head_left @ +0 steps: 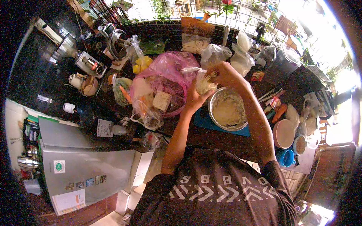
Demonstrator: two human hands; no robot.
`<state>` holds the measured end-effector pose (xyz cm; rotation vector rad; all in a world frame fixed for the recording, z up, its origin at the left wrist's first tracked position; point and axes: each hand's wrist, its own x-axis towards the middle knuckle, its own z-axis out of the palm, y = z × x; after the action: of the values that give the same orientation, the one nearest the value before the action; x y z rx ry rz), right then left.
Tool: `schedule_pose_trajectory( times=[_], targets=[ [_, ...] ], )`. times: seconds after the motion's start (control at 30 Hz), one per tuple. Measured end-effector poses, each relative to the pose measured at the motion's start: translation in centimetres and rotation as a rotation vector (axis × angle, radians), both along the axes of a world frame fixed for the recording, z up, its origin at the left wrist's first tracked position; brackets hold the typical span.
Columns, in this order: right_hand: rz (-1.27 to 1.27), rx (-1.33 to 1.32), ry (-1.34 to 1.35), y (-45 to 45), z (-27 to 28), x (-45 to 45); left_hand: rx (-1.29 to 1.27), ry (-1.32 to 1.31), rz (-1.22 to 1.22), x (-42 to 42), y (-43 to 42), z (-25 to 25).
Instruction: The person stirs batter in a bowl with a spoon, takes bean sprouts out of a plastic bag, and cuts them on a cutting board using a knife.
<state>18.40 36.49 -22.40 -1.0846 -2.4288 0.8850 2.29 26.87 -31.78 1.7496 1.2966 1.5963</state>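
A small clear plastic bag [204,85] with pale contents is held above the counter, between the bowl and the pink bag. My left hand [195,98] is wrapped round its lower left side. At its upper right, my right hand [222,74] has bent fingers close to the bag; what they pinch is too small to make out. Just below and right of the hands, a metal bowl [228,109] holds a pale, thick mixture and rests on a blue mat [201,119]. To the left lies an open pink plastic bag [169,64] with a pale block [162,101] at its lower side.
Carrots in plastic [141,107] and a yellow item [142,64] lie left. A brown paper bag [196,35] and clear bags [215,55] stand behind. At right are a round tub [283,133] and a blue cup [285,158]. A fridge [90,169] stands lower left.
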Motion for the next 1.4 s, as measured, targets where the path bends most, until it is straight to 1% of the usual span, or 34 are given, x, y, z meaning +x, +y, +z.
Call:
schedule_pose_trajectory(
  times=[0.03,0.1,0.13,0.2,0.33,0.43,0.5,0.57,0.6,0.63,0.7,0.8,0.83,0.87,0.9,0.93,0.97,1.0,1.07,1.1,1.13,1.17,1.23,1.33,1.37,1.4],
  targets=[
    [0.001,0.0,-0.001,0.1,0.1,0.0,0.014,0.023,0.024,0.0,0.1,-0.3],
    [0.068,0.108,-0.062,0.2,0.5,0.2,0.027,0.045,0.048,0.0,-0.1,-0.1],
    [0.09,0.144,-0.082,0.2,0.6,0.2,-0.001,0.005,0.026,0.1,-0.2,0.0],
    [0.013,-0.083,0.135,0.4,0.4,0.4,-0.03,-0.035,0.005,0.1,-0.4,0.0],
    [0.024,-0.015,0.134,0.8,0.5,0.1,-0.005,0.011,0.059,0.0,-0.4,-0.4],
    [0.109,0.003,0.066,0.1,2.4,0.0,-0.032,0.022,0.069,-0.1,-0.6,-0.2],
    [0.061,-0.209,0.239,-0.4,2.8,0.3,-0.043,0.046,0.081,-0.2,-0.3,-0.9],
    [0.053,-0.24,0.29,0.0,2.2,0.6,-0.061,-0.083,0.077,-0.2,0.2,-2.1],
    [0.045,-0.272,0.342,0.3,1.9,0.7,-0.061,-0.083,0.077,-0.3,0.2,-2.2],
    [0.044,-0.272,0.342,0.7,1.6,0.7,-0.058,-0.074,0.086,-0.4,0.2,-2.4],
    [0.053,-0.169,0.386,0.9,1.5,0.7,-0.057,-0.064,0.091,-0.3,0.0,-2.5],
    [0.089,-0.204,0.419,0.6,2.4,1.2,-0.047,-0.008,0.143,-0.5,-0.4,-2.4],
    [0.09,-0.204,0.419,0.5,2.6,1.4,-0.151,-0.045,0.144,-0.8,-0.6,-2.4],
    [0.074,-0.139,0.432,0.4,2.7,1.5,-0.256,-0.082,0.144,-1.1,-0.8,-2.5],
    [0.057,-0.074,0.443,0.3,2.8,1.7,-0.257,-0.083,0.144,-1.4,-0.7,-2.7],
    [0.056,-0.075,0.443,0.2,2.9,2.0,-0.214,-0.044,0.24,-1.7,-0.5,-3.1],
    [0.015,-0.158,0.47,0.0,3.2,2.3,-0.171,-0.004,0.335,-2.1,-0.2,-3.7],
    [-0.028,-0.241,0.497,-0.5,3.9,2.4,-0.174,-0.003,0.332,-2.5,0.2,-4.5],
    [-0.013,-0.254,0.51,-1.7,4.7,3.3,-0.161,-0.031,0.441,-3.3,0.7,-5.8],
    [-0.042,-0.187,0.46,-2.0,4.5,3.8,-0.159,-0.036,0.453,-3.6,0.7,-6.3],
    [-0.072,-0.122,0.407,-2.7,4.5,4.2,-0.166,-0.035,0.45,-3.8,0.5,-6.1],
    [-0.093,-0.137,0.474,-3.8,4.7,4.7,-0.184,-0.028,0.439,-3.9,0.3,-6.0],
    [-0.118,-0.148,0.493,-5.2,3.6,5.7,-0.21,-0.023,0.418,-4.1,-0.2,-5.6],
    [-0.159,-0.192,0.503,-6.8,2.3,7.9,-0.215,-0.155,0.243,-3.3,-2.2,-3.5],
    [-0.169,-0.228,0.495,-7.3,2.0,8.6,-0.247,0.025,0.373,-2.4,-3.6,-1.9],
    [-0.184,-0.231,0.494,-7.9,1.6,9.0,-0.253,0.025,0.36,-1.5,-4.8,0.3]
  ],
)
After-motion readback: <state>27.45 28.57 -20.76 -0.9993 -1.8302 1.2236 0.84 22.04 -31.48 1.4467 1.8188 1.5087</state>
